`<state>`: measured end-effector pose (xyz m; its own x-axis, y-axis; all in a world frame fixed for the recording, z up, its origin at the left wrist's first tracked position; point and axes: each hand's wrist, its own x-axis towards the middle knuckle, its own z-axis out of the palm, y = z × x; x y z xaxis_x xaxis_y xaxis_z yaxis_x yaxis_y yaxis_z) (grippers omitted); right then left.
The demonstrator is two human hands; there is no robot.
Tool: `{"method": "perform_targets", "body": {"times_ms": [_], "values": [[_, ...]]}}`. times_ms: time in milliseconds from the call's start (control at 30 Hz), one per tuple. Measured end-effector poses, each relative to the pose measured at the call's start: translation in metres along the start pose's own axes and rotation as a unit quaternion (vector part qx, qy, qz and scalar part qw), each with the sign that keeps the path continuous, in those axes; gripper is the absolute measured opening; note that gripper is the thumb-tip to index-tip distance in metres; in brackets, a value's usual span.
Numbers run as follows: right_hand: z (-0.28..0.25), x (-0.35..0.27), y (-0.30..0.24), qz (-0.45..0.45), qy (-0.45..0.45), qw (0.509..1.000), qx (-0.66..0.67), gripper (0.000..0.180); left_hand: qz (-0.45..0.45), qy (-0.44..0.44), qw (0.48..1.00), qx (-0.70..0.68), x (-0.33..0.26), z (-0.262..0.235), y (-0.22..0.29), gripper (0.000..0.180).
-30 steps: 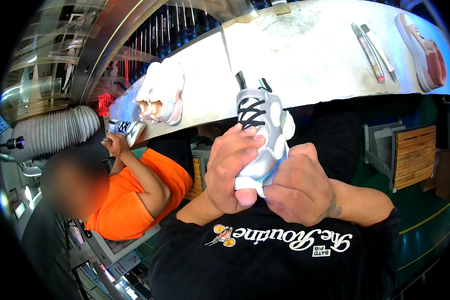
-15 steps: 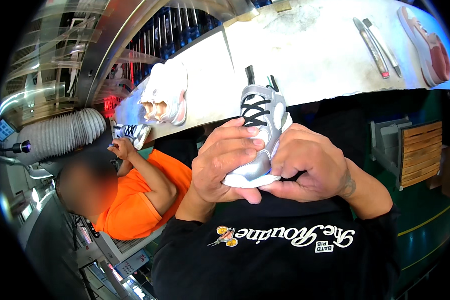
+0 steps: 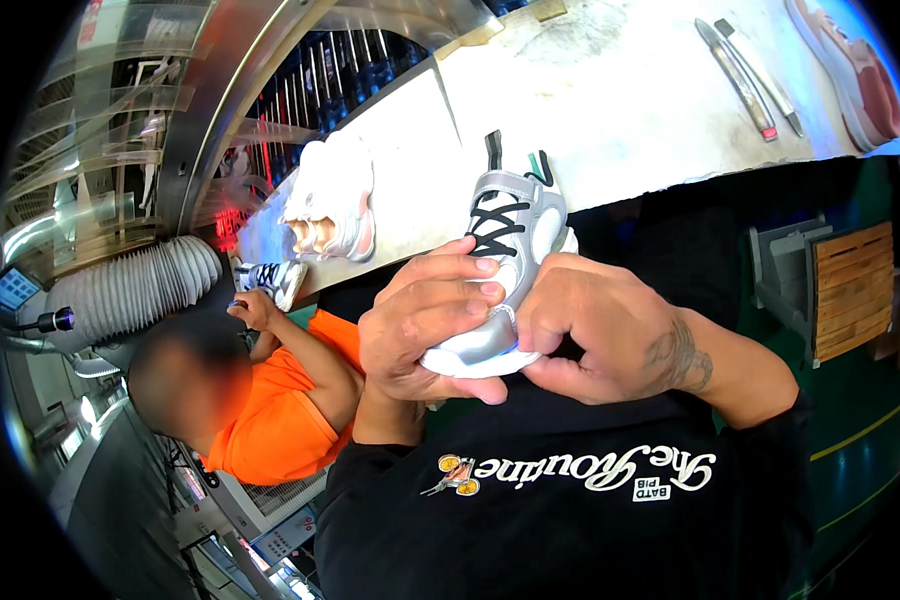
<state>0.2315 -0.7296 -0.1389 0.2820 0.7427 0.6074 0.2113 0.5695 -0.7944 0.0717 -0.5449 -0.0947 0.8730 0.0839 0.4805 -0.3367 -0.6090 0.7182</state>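
Note:
A silver, grey and white sneaker point(image 3: 510, 228) with black crossed laces is held over my lap, its toe toward me. My left hand point(image 3: 435, 320) is wrapped around its toe end, the fingers over the upper and the thumb under the white sole. Against the other side of the sneaker, close to the toe, my right hand point(image 3: 600, 330) is curled with thumb and fingers pinched at the sole edge. Whatever lies between those fingertips, if anything, is hidden. Black pull loops stick up at the heel, by the table edge.
Across the white worktable point(image 3: 590, 100) lie two slim pen-like tools point(image 3: 745, 85) and a pink and white shoe point(image 3: 855, 85). White shoes point(image 3: 330, 200) stand at left. A co-worker in an orange shirt point(image 3: 285, 420) handles another sneaker point(image 3: 275, 282). A wooden-slatted seat point(image 3: 853, 290) is at right.
My hands and the sneaker have shifted slightly left in view, with the same grip. The whole scene has turned a little as the head moved.

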Motion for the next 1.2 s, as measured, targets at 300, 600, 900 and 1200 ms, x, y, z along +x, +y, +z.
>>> {"method": "perform_targets", "body": {"times_ms": [300,600,900,1200], "values": [[-0.003,0.005,0.008,0.055,0.008,0.998,0.036,0.059,-0.025,-0.012,0.999,-0.025,0.004,-0.012,-0.001,0.057],[0.018,0.0,0.02,0.004,0.073,0.997,-0.033,0.063,-0.098,0.011,0.995,-0.011,-0.001,-0.014,0.017,0.029],[0.042,-0.018,0.043,-0.032,0.125,0.982,-0.141,0.068,-0.057,-0.055,0.991,0.111,0.007,-0.033,0.013,0.092],[0.05,-0.005,0.063,-0.027,0.173,0.974,-0.142,0.053,-0.047,-0.032,0.946,0.319,0.022,-0.027,0.02,0.087]]}}
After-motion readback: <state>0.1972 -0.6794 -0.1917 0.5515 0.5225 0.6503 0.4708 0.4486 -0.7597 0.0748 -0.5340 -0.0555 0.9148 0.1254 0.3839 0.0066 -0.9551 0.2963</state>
